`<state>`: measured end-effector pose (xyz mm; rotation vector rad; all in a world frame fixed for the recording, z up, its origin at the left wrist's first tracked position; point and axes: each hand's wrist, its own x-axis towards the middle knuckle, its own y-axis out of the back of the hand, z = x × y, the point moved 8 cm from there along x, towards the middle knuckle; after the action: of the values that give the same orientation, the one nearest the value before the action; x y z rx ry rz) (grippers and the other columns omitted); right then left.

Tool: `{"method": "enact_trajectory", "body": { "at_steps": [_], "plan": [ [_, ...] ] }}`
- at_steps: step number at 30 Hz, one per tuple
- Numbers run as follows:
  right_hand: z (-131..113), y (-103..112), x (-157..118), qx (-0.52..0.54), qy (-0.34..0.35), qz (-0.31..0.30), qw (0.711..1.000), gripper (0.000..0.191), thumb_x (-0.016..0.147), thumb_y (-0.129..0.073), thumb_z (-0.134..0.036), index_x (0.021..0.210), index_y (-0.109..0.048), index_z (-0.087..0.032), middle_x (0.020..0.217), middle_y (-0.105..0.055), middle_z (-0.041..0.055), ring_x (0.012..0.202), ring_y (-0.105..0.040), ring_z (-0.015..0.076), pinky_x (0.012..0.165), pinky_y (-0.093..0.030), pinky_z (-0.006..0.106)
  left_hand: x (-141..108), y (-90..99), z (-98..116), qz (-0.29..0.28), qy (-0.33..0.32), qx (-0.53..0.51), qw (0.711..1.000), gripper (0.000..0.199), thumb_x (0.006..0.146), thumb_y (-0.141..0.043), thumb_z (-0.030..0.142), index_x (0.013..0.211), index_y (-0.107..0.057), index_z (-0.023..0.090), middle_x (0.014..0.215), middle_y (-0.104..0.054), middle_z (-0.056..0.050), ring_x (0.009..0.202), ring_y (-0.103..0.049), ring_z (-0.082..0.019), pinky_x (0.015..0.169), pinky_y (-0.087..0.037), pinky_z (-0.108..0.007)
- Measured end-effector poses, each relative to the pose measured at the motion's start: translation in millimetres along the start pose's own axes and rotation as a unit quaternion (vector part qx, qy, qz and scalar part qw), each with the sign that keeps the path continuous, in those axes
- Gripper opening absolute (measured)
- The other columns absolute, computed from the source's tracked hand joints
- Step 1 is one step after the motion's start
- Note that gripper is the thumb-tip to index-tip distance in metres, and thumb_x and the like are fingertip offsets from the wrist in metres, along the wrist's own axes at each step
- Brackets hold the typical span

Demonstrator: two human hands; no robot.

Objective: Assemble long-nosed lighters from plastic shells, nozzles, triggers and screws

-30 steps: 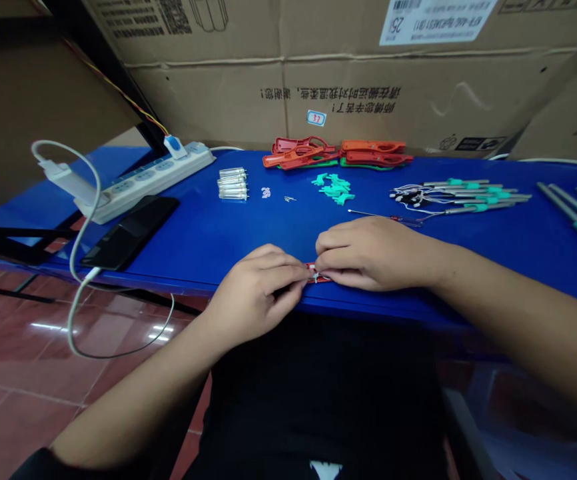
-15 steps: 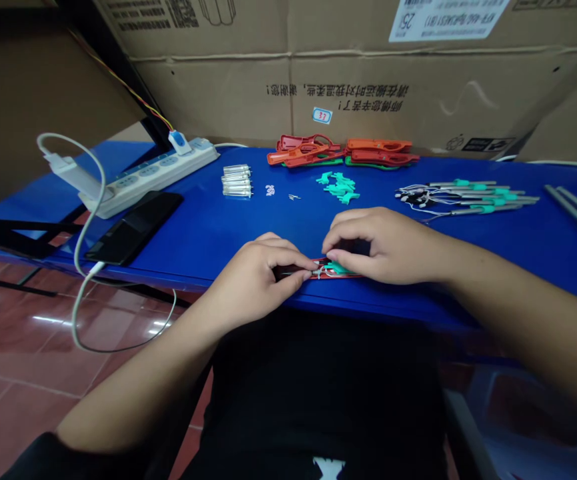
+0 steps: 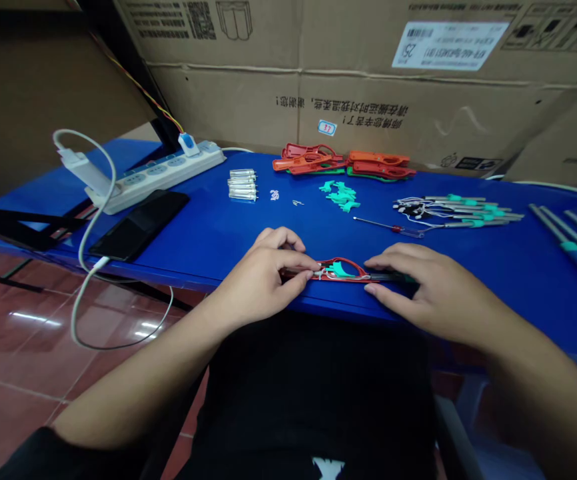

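Seen from the head camera, the left hand [image 3: 263, 280] pinches one end of a red plastic frame [image 3: 343, 261] holding a teal insert [image 3: 339, 269], at six o'clock near the counter's [image 3: 208, 247] front edge. The right hand [image 3: 433, 293], fingers spread, lies over a dark handle [image 3: 386, 277]. Orange clippers [image 3: 378, 159] sit at twelve o'clock.

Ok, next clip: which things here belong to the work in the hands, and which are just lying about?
Belonging to the work: left hand, right hand, red plastic frame with teal piece between them, orange-red handles, loose teal parts, metal pins, small screwdriver.

Just lying about: power strip, black phone, cardboard boxes.
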<state>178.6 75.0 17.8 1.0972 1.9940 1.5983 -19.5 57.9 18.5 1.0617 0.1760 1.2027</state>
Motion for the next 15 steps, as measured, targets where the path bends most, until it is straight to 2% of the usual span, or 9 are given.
{"method": "enact_trajectory", "body": {
  "at_steps": [4, 8, 10, 15],
  "plan": [
    [-6.2, -4.3, -7.8, -0.035, 0.014, 0.011, 0.999, 0.037, 0.092, -0.06, -0.042, 0.122, -0.065, -0.022, 0.117, -0.066, 0.0108, 0.105, -0.062, 0.028, 0.092, -0.052, 0.049, -2.8, 9.4, -3.2, 0.038, -0.007, -0.055, 0.998, 0.02, 0.091, -0.064, 0.021, 0.107, -0.076, 0.022, 0.109, -0.068, -0.007, 0.099, -0.064, -0.019, 0.087, -0.053, -0.037],
    [-7.1, 0.9, -9.7, -0.053, 0.012, 0.032, 0.998, 0.037, 0.094, -0.058, -0.042, 0.124, -0.063, -0.021, 0.12, -0.064, 0.0115, 0.108, -0.061, 0.0282, 0.094, -0.05, 0.05, -5.4, 21.6, -12.0, 0.1, 0.026, -0.056, 0.993, 0.017, 0.09, -0.067, 0.025, 0.104, -0.076, 0.021, 0.101, -0.072, -0.005, 0.094, -0.067, -0.018, 0.085, -0.054, -0.033],
    [-5.7, 0.8, -8.4, -0.046, 0.013, 0.027, 0.999, 0.034, 0.094, -0.058, -0.04, 0.122, -0.064, -0.021, 0.118, -0.065, 0.0115, 0.106, -0.061, 0.0278, 0.093, -0.05, 0.05, -4.2, 19.4, -14.1, 0.091, 0.041, -0.051, 0.994, 0.015, 0.089, -0.069, 0.029, 0.1, -0.077, 0.021, 0.098, -0.072, -0.005, 0.091, -0.067, -0.018, 0.082, -0.054, -0.033],
    [-4.1, -5.3, -2.8, -0.006, 0.021, -0.002, 1.0, 0.027, 0.096, -0.056, -0.035, 0.118, -0.067, -0.022, 0.112, -0.067, 0.0104, 0.101, -0.062, 0.0262, 0.09, -0.051, 0.049, 2.9, 1.8, -5.5, -0.007, 0.01, -0.013, 1.0, 0.009, 0.09, -0.068, 0.026, 0.093, -0.076, 0.023, 0.095, -0.072, -0.003, 0.088, -0.064, -0.018, 0.083, -0.05, -0.036]
  ]
}}
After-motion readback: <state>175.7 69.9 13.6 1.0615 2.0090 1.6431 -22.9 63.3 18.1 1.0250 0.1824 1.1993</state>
